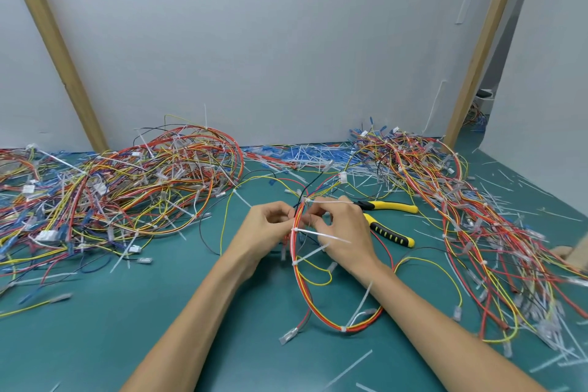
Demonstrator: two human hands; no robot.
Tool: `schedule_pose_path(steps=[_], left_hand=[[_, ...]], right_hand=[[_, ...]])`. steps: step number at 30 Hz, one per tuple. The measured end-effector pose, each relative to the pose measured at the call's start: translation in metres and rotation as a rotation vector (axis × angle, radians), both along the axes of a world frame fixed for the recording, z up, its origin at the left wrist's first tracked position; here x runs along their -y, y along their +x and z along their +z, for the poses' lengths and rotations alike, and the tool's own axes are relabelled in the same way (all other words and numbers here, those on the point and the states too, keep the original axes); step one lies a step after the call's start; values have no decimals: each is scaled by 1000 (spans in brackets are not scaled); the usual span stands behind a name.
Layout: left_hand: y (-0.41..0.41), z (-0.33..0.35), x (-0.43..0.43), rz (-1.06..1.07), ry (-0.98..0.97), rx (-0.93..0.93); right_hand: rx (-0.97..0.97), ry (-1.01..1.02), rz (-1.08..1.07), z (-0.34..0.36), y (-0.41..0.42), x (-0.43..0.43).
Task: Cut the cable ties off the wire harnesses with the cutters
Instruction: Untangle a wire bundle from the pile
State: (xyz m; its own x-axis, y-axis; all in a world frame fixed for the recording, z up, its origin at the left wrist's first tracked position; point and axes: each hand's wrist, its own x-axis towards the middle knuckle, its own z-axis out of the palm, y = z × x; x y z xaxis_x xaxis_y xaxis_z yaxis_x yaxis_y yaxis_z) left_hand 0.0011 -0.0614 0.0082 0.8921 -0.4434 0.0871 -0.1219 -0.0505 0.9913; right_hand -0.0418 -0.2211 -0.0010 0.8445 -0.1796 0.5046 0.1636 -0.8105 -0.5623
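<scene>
1. The left hand (270,223) and right hand (343,229) each held a pinching grip on the wire harness (302,289) loop.
2. A cable tie (321,234) stuck out rightward just under them.
3. The cutters (393,207) lay untouched just behind the right hand, handles pointing right.

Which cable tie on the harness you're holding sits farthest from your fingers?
The tie at the bottom bend of the harness, nearest you. The other three sit up its left side, close to the left hand and right hand.
</scene>
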Motion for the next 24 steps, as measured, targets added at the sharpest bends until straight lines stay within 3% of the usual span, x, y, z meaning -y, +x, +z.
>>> schedule_pose_path(steps=[5, 15, 21, 24], left_hand=[[0, 0, 6, 30, 16, 48], [2, -5, 9, 154, 87, 101], [-2, 7, 1, 409, 111, 355], [-8, 9, 5, 298, 115, 226]], right_hand=[[-18, -60, -40, 6, 2, -5], [26, 45, -73, -1, 8, -3], [50, 164, -139, -9, 14, 11], [63, 165, -149, -9, 14, 13]])
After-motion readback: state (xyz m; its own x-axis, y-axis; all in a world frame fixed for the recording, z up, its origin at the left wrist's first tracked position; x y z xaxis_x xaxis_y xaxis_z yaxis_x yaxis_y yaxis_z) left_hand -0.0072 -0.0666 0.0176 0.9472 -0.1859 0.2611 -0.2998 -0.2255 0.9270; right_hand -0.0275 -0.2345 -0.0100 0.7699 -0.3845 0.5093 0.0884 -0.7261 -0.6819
